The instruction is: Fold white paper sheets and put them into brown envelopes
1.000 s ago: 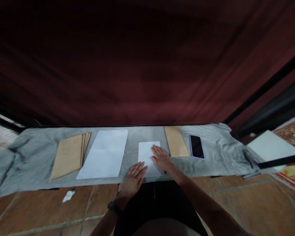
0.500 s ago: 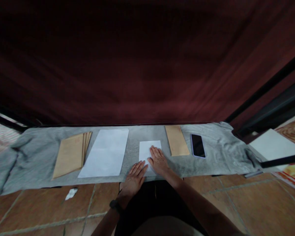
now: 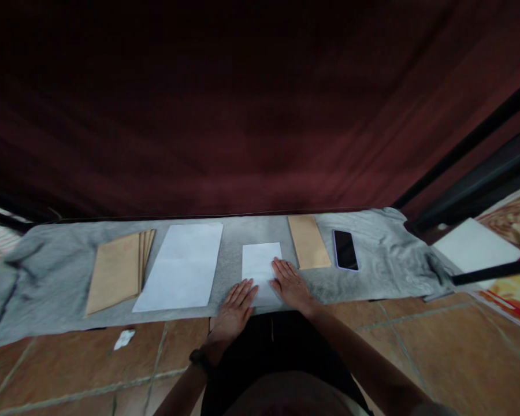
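- The left hand [image 3: 235,310] lies palm down on the near left part of the small sheet [image 3: 259,260], its fingers pointing away and inward; its grip is flat, fingers slightly spread.
- The right hand [image 3: 291,285] rests palm down at the sheet's right side, fingers angled inward and away; its grip is open, the fingers close together and the thumb apart. Neither hand pinches anything.
- Both forearms reach in from the near side, with a dark band [image 3: 199,359] on the left wrist.
- The small sheet is white, plain and flat, its far edge uncovered.
- It lies on the grey cloth [image 3: 375,254], between the large sheet [image 3: 182,266] on the left and the brown envelope [image 3: 308,241], with the phone [image 3: 345,250] beyond that to the right.
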The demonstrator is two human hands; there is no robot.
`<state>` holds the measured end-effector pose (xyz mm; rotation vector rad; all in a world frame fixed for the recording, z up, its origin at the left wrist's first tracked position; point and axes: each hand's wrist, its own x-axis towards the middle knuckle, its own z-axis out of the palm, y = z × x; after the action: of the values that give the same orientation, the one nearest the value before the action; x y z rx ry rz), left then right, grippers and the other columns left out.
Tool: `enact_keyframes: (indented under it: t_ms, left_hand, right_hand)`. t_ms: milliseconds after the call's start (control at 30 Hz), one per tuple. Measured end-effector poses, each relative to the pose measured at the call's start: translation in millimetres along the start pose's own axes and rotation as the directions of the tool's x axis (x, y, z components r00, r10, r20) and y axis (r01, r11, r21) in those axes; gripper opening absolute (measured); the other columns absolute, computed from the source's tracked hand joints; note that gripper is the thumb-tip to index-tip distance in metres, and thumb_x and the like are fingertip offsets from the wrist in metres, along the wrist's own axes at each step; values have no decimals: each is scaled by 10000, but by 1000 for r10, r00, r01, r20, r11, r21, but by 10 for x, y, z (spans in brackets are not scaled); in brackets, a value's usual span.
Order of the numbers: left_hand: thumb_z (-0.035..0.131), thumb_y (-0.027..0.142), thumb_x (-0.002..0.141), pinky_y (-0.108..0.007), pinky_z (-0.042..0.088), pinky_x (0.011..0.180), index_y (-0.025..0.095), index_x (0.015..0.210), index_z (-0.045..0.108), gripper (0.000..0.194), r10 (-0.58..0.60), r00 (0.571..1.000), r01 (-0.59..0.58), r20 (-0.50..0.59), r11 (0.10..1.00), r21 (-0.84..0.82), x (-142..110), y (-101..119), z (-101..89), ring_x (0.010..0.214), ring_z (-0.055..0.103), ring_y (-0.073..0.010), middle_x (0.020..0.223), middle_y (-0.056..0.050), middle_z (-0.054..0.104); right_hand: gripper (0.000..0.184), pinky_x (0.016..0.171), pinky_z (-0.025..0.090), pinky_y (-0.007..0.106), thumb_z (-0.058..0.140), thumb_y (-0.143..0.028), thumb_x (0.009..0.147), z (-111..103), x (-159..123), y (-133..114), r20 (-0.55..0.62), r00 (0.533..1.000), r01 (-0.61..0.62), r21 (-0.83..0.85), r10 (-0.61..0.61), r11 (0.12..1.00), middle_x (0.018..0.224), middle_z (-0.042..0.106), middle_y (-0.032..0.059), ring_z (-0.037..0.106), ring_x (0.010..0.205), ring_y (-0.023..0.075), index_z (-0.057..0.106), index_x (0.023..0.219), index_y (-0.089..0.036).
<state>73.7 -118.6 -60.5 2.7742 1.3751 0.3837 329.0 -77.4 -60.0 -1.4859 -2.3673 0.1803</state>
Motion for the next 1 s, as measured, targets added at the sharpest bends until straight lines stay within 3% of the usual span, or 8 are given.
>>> enact_keyframes:
  t_ms: [233,400,467,767,900,1000]
  left_hand:
    - [474,181,931,-482,354,1200,239,1511,417,586,-9,1000,9,6,1000,-7,26,40,-36,1481,353,-256,1589,-67,411]
    - [449,175,932,-481,347,1204,206,1553,331,633,-35,999,35,15,999,-4,114,234,-43,1496,319,-256,1610,-98,369]
    - [448,202,938,-489,339,1206,193,1572,281,656,-59,998,59,7,998,-17,159,319,-45,1498,312,-265,1617,-115,350]
    - [423,226,915,-494,248,1240,141,1599,123,751,-16,995,28,98,992,-127,407,511,-124,1523,247,-242,1642,-132,285]
    - [347,272,998,-454,273,1236,166,1606,85,670,-72,996,78,48,985,-153,608,505,-58,1527,235,-215,1652,-111,263]
    - [347,380,1029,-484,289,1224,158,1603,107,661,-105,994,104,-3,985,-135,737,466,47,1523,247,-247,1643,-138,277]
  right_hand:
    - [561,1216,306,496,450,-339,1034,-105,-209,6,2,1000,9,26,-9,1000,1582,389,130,363,1470,258,351,1552,-147]
    - [631,1233,277,491,547,-380,992,-209,-386,-63,65,972,219,110,-227,969,1597,373,107,361,1471,243,342,1558,-192]
    - [680,1239,261,493,588,-385,964,-229,-421,-60,90,960,252,126,-264,959,1600,367,114,352,1475,246,333,1562,-187]
    - [675,1245,255,478,551,-303,956,-247,-376,-45,144,960,219,153,-241,964,1585,395,120,354,1474,231,309,1571,-164]
    - [639,1240,268,487,578,-276,934,-237,-378,-54,143,963,210,139,-229,968,1562,433,125,383,1458,249,391,1536,-171]
    - [608,1232,294,486,597,-270,930,-219,-386,-61,107,968,213,126,-227,969,1535,474,122,419,1436,250,437,1508,-175]
